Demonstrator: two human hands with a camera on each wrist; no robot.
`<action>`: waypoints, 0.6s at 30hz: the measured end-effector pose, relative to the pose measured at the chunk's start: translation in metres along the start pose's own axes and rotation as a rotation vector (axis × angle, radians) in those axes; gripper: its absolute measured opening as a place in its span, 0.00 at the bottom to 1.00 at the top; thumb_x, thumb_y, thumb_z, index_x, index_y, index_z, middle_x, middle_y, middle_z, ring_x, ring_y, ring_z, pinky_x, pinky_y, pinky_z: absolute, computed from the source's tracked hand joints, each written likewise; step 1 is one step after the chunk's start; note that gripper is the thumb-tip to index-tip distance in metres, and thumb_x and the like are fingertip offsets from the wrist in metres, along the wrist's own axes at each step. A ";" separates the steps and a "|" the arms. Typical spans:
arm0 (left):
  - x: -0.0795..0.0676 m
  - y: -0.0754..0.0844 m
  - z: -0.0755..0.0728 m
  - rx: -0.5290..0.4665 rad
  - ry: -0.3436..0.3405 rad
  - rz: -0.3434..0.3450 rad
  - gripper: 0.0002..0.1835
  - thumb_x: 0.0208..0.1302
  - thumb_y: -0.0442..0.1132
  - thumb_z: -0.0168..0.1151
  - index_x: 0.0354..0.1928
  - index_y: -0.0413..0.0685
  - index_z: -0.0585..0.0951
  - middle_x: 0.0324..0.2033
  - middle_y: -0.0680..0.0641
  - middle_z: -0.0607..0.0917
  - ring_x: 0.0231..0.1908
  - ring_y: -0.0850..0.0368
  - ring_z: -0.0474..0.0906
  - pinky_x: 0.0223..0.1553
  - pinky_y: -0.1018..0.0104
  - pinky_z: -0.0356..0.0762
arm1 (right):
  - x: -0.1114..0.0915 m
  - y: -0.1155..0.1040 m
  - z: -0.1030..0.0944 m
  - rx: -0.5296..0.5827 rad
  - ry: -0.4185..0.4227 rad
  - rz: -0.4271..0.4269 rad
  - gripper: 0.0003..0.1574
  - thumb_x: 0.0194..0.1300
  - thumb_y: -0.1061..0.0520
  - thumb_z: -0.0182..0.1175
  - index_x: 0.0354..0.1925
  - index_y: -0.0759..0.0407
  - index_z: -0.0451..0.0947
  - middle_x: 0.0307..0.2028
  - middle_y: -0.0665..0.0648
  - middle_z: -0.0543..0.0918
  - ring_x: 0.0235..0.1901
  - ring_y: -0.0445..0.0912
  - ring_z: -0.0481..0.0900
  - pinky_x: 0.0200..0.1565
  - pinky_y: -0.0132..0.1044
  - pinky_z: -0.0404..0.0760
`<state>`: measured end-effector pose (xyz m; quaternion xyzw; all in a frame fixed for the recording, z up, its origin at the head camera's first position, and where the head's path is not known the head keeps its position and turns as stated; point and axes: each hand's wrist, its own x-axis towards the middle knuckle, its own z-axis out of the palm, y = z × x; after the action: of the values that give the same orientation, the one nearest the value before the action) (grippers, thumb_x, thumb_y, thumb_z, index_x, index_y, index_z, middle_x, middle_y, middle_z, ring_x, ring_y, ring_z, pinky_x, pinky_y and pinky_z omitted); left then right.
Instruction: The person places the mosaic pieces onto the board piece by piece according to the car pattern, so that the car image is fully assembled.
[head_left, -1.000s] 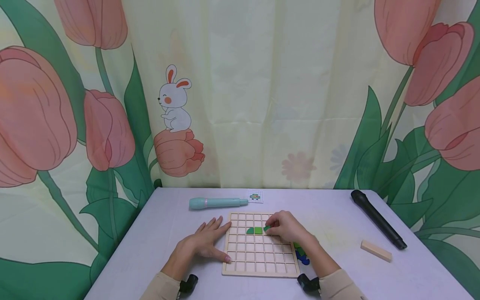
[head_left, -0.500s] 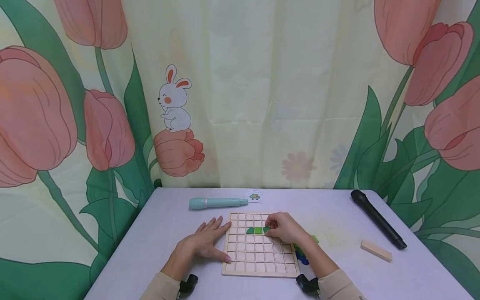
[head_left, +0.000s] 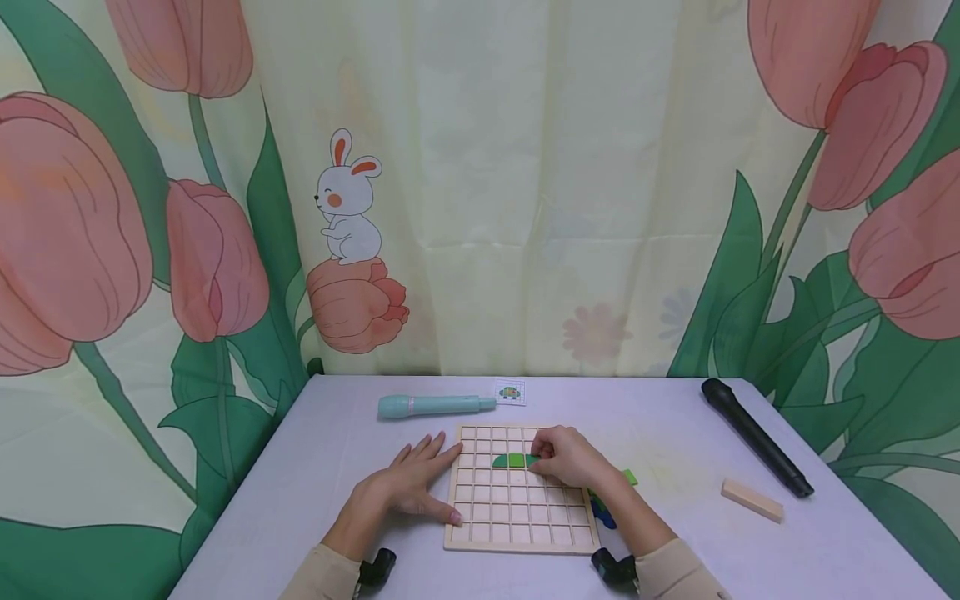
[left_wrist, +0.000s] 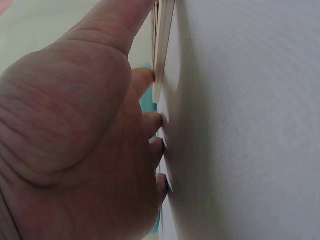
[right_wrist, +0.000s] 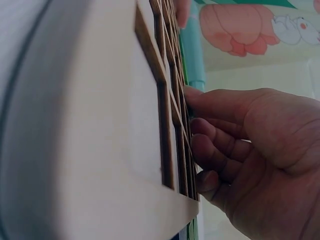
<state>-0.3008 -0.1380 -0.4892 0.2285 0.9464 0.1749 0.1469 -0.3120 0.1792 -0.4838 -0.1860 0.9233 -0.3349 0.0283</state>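
Note:
A wooden grid board (head_left: 517, 513) lies on the white-covered table. In one row sit a dark green rounded tile (head_left: 500, 461), a bright green square tile (head_left: 517, 460) and, to their right, a second dark green rounded tile (head_left: 531, 460). My right hand (head_left: 568, 457) pinches this last tile, its fingertips low over the grid; they largely hide the tile in the right wrist view. My left hand (head_left: 411, 482) is spread along the board's left edge, with the thumb on the frame. In the left wrist view, its index fingertip meets the board's edge (left_wrist: 163, 50).
Green and blue pieces (head_left: 603, 512) lie right of the board, partly behind the right forearm. Behind the board are a teal pen-shaped object (head_left: 435, 406) and a small picture card (head_left: 511, 392). Farther right lie a wooden block (head_left: 752, 501) and a black microphone-shaped object (head_left: 757, 437).
The right hand has lowered the dark green rounded tile slightly, and it now lies level in the row beside the bright green square. The left hand has stayed in place.

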 end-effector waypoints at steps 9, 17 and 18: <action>0.002 0.001 0.000 -0.001 -0.004 -0.018 0.67 0.42 0.79 0.73 0.83 0.65 0.56 0.84 0.45 0.48 0.84 0.44 0.39 0.81 0.36 0.39 | -0.003 -0.004 -0.009 0.023 -0.017 0.033 0.10 0.61 0.56 0.76 0.38 0.56 0.84 0.26 0.49 0.78 0.26 0.42 0.73 0.27 0.32 0.71; 0.003 0.001 0.000 -0.001 -0.006 -0.020 0.66 0.42 0.79 0.73 0.83 0.65 0.56 0.84 0.45 0.48 0.84 0.44 0.39 0.81 0.36 0.38 | -0.005 -0.008 -0.021 0.042 0.044 0.091 0.11 0.63 0.54 0.75 0.43 0.56 0.86 0.30 0.49 0.80 0.32 0.45 0.75 0.32 0.35 0.74; 0.003 0.001 0.000 -0.003 -0.006 -0.020 0.66 0.42 0.79 0.73 0.83 0.65 0.56 0.84 0.45 0.48 0.84 0.44 0.39 0.81 0.36 0.38 | -0.006 -0.008 -0.022 0.043 0.047 0.093 0.12 0.64 0.53 0.75 0.43 0.55 0.86 0.31 0.49 0.80 0.33 0.45 0.75 0.32 0.35 0.74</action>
<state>-0.3024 -0.1358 -0.4895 0.2192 0.9480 0.1740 0.1516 -0.3079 0.1895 -0.4619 -0.1341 0.9240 -0.3572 0.0261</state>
